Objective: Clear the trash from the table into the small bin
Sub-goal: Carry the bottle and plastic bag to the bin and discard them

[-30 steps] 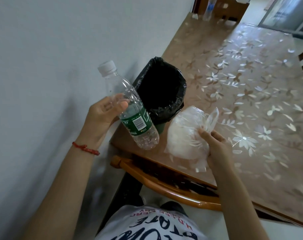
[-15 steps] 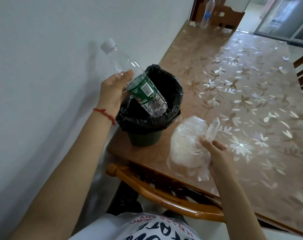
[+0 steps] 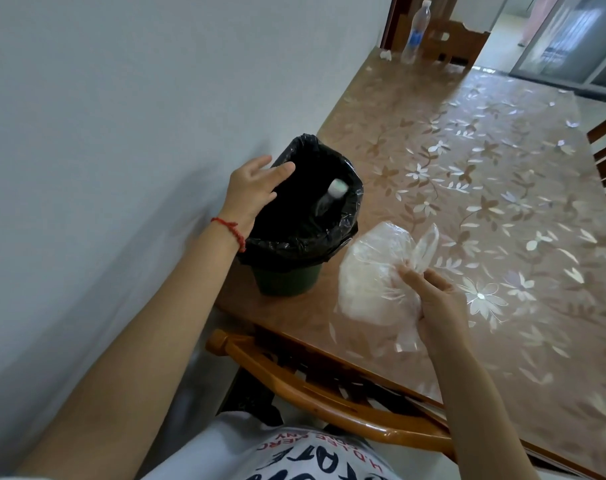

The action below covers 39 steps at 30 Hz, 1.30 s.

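One bottle point(image 3: 331, 197) inside bin point(image 3: 287, 282), left fingers point(image 3: 277, 171) spread empty above, right fingers point(image 3: 410, 277) pinching plastic bag point(image 3: 374, 271)

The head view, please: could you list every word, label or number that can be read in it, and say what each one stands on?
Person's white shirt: red and dark lettering, upside down and cut off by the frame edge; no whole word reads reliably.
Far bottle at the table's end: a blue label, too small and blurred to read.
Bottle in the bin: only its white cap and neck show; no label is visible.
Nothing else carries text.
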Each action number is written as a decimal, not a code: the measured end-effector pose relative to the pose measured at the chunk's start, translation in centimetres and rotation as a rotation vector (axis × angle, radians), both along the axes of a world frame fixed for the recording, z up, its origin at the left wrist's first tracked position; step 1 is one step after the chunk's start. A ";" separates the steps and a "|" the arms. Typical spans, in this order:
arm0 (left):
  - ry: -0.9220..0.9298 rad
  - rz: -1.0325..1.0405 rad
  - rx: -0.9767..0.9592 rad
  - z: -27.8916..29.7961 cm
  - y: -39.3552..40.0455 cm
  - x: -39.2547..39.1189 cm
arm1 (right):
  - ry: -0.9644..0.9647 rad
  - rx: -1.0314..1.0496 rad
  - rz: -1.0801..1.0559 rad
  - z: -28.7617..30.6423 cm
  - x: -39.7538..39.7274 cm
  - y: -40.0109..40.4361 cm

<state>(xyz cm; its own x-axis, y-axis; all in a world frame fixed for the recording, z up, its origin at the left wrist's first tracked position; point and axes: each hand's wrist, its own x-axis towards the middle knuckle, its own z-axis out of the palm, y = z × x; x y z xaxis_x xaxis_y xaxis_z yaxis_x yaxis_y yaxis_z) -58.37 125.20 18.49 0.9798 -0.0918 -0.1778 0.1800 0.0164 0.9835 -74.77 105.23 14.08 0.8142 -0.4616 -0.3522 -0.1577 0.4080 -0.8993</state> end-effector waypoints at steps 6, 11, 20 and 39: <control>-0.003 0.033 -0.046 -0.8 2.7 -2.9 | -0.051 -0.042 0.088 1.3 3.2 0.2; 0.015 0.117 -0.090 -1.8 5.2 -5.4 | -0.079 -0.148 0.120 3.1 7.9 1.6; 0.044 0.190 -0.101 -2.8 6.7 -6.9 | -0.069 -0.082 0.115 5.2 14.3 4.8; 0.039 0.086 -0.056 -3.1 4.5 -7.1 | 0.026 -0.529 0.172 1.6 10.4 2.6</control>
